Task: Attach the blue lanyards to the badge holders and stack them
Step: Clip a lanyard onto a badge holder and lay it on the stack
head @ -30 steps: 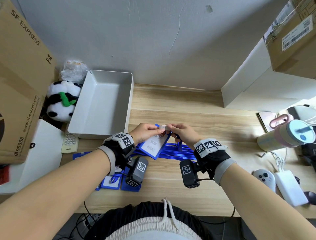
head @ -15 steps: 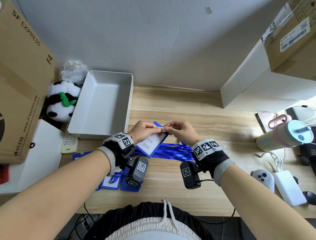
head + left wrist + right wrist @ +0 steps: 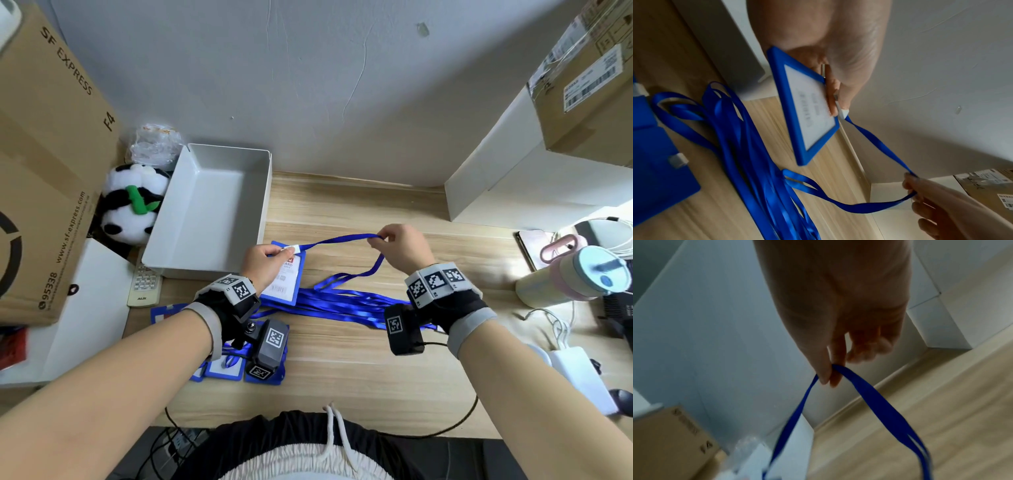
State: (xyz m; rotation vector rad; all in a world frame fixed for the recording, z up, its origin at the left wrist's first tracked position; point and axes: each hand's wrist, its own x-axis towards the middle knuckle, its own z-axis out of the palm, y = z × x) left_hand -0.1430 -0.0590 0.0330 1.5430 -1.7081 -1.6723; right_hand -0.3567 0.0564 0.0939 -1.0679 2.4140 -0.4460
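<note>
My left hand (image 3: 265, 262) grips the top of a blue badge holder (image 3: 284, 284) (image 3: 809, 113), at the white clip (image 3: 294, 247) (image 3: 842, 112) that joins it to a blue lanyard (image 3: 337, 240). My right hand (image 3: 385, 240) (image 3: 830, 378) pinches that lanyard's strap (image 3: 879, 142) (image 3: 875, 399) between thumb and forefinger, drawn out to the right above the wooden table (image 3: 342, 359). From the pinch the strap drops into a pile of blue lanyards (image 3: 342, 303) (image 3: 748, 146) on the table. More blue badge holders (image 3: 236, 366) (image 3: 655, 162) lie under my left wrist.
An open grey bin (image 3: 212, 209) stands at the back left, with a panda toy (image 3: 132, 202), a remote (image 3: 144, 284) and a cardboard box (image 3: 44, 154) beyond it. White boxes (image 3: 534, 171) fill the back right. A tumbler (image 3: 575, 277), cables and a game controller sit at the right.
My right hand has moved right and away from the left, sliding along the lanyard strap and drawing it out. The left hand stays on the badge holder's clip.
</note>
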